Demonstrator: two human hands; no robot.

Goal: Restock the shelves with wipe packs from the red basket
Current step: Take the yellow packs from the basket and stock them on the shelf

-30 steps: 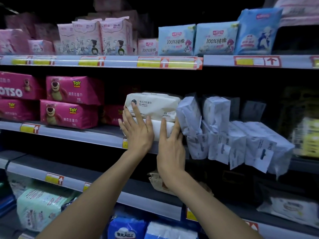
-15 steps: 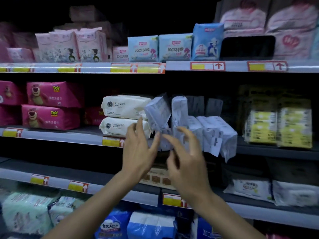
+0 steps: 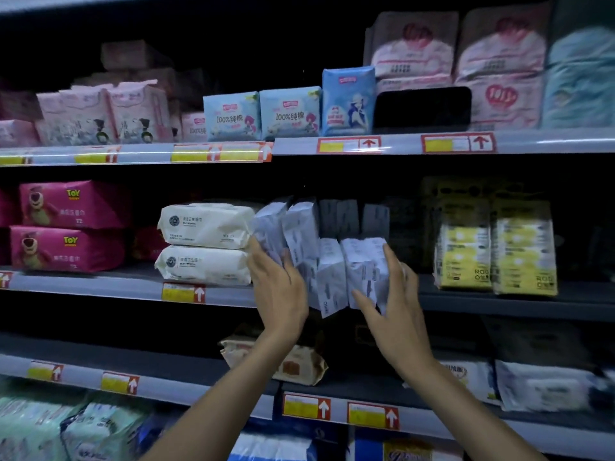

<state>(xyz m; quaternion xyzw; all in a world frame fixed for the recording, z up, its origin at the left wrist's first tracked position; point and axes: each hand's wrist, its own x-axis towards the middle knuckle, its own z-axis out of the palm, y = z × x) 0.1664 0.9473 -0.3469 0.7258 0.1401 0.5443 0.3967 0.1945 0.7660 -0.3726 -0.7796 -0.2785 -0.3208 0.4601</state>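
So both hands are up at the middle shelf [image 3: 100, 287], working on the row of small white wipe packs [image 3: 332, 271] standing on edge there, some leaning and a bit blurry. The left hand [image 3: 281, 291] has its fingers pretty much straight, pressed flat against the left end of the row, not wrapped around anything. The right hand [image 3: 397, 314] is spread open on the other end, fingers pointing up along the rightmost pack and thumb stretched out under the front bottom corners, so the row sits squeezed between the two palms. Just left of that are two bigger cream packs [image 3: 206, 224] stacked flat, touching the row. Further left there are pink bear packs [image 3: 70, 227], and off to the right some yellow packs [image 3: 496, 247]. A tan pack [image 3: 299, 364] sits on the shelf below, behind the left forearm.
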